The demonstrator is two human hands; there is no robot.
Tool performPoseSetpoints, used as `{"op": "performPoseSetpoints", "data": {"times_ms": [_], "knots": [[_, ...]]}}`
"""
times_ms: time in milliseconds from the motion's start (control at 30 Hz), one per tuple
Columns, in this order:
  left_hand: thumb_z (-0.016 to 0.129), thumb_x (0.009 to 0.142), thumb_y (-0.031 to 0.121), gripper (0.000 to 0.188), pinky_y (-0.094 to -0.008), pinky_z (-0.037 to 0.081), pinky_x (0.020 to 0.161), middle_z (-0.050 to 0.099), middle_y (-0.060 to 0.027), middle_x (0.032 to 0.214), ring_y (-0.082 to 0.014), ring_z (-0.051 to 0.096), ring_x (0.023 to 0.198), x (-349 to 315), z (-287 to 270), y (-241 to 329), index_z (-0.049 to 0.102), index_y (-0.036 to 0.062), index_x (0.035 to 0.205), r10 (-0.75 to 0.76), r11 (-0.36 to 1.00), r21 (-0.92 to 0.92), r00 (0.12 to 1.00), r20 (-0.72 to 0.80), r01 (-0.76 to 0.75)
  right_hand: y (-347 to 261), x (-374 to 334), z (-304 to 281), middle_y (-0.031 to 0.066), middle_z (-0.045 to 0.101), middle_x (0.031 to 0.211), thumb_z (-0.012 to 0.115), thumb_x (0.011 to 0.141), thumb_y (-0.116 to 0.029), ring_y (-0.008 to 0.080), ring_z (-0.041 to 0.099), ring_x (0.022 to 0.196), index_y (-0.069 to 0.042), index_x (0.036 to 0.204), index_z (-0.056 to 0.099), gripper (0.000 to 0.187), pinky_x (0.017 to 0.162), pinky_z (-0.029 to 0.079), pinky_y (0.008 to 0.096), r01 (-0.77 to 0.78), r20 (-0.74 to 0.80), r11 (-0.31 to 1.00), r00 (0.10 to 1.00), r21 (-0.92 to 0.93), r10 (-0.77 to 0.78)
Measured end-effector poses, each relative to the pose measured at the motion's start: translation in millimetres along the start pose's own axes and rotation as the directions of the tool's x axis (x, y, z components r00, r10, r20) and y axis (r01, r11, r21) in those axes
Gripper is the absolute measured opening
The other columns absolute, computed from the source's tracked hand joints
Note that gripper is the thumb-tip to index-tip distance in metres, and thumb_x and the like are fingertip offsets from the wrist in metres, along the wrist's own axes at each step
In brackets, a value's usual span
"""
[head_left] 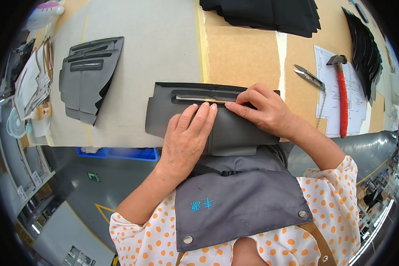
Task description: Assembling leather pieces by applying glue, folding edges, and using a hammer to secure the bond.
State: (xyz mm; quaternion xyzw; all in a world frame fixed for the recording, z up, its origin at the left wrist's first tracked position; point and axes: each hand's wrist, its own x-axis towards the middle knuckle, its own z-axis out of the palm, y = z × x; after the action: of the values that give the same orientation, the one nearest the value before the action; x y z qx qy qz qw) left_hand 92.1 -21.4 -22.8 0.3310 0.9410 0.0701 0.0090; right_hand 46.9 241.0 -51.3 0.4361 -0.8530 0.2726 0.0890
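A dark grey panel (181, 117), leather-like, lies at the table's near edge, its lower part hanging over it. Near its top runs a long slot with a black border (178, 96); a pale strip shows inside the slot. My left hand (187, 135) rests on the panel with fingers stretched out, their tips at the slot's lower edge. On the slot's right part, my right hand (267, 110) has thumb and forefinger pinched at the lower border, other fingers curled. What lies beneath those fingertips is hidden.
Similar slotted grey panels (82, 91) lie stacked at left. Black pieces (270, 15) sit at the far edge, more (363, 53) at far right. Thread snips (310, 76) and a red-handled hammer (342, 97) lie right, the hammer on printed paper (330, 108). Blue bins (133, 153) show below the table.
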Motion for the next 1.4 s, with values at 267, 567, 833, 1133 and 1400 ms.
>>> {"op": "performPoseSetpoints", "data": {"times_ms": [267,567,833,1133,1400], "knots": [[0.060,0.089,0.006,0.061,-0.0375,0.043,0.105,0.053,-0.0042,0.139,-0.0223,0.052,0.127,4.4,-3.4,3.5,0.055,0.0149,0.148,-0.025,0.998,-0.053,1.000,-0.008,0.024,-1.5,1.7,-2.6,0.0063,0.059,0.101,0.067,0.080,-0.010,0.0226,0.059,0.090,-0.001,0.118,0.070,0.039,0.078,0.054,0.0346,0.085,0.003,0.993,0.996,-0.087,-0.085],[0.062,0.088,0.006,0.060,-0.0380,0.044,0.103,0.053,-0.0046,0.137,-0.0237,0.052,0.127,5.1,-1.6,6.5,0.058,0.0173,0.146,-0.029,0.999,-0.028,0.999,-0.021,0.028,0.3,2.7,-1.8,0.0051,0.063,0.099,0.073,0.078,-0.005,0.0232,0.061,0.089,-0.004,0.111,0.071,0.033,0.075,0.054,0.0343,-0.082,-0.005,0.995,0.997,0.065,0.082],[0.061,0.089,0.005,0.057,-0.0367,0.044,0.105,0.053,-0.0075,0.141,-0.0209,0.053,0.130,5.4,2.5,13.5,0.056,0.0039,0.145,0.019,1.000,-0.003,0.999,-0.036,-0.019,3.3,-2.8,-3.6,0.0029,0.064,0.096,0.076,0.077,-0.002,0.0226,0.059,0.085,-0.010,0.110,0.073,0.034,0.071,0.053,0.0335,-0.130,0.010,0.982,0.992,0.137,0.129],[0.061,0.089,0.005,0.057,-0.0376,0.045,0.104,0.054,-0.0086,0.135,-0.0233,0.054,0.127,9.6,0.9,16.7,0.058,0.0114,0.146,-0.030,0.996,-0.091,0.999,-0.042,0.026,3.9,-3.3,-7.0,0.0034,0.062,0.099,0.070,0.078,-0.009,0.0219,0.059,0.086,-0.010,0.116,0.073,0.039,0.072,0.054,0.0342,0.051,-0.016,0.998,0.999,-0.046,-0.052],[0.063,0.088,0.007,0.057,-0.0377,0.045,0.102,0.055,-0.0082,0.134,-0.0230,0.055,0.127,10.7,6.0,23.8,0.058,0.0101,0.145,0.003,1.000,-0.012,0.997,-0.071,-0.004,4.8,-9.4,-6.8,0.0042,0.061,0.100,0.069,0.078,-0.008,0.0223,0.059,0.087,-0.006,0.116,0.072,0.039,0.073,0.054,0.0337,-0.080,0.014,0.994,0.997,0.079,0.079]]}}
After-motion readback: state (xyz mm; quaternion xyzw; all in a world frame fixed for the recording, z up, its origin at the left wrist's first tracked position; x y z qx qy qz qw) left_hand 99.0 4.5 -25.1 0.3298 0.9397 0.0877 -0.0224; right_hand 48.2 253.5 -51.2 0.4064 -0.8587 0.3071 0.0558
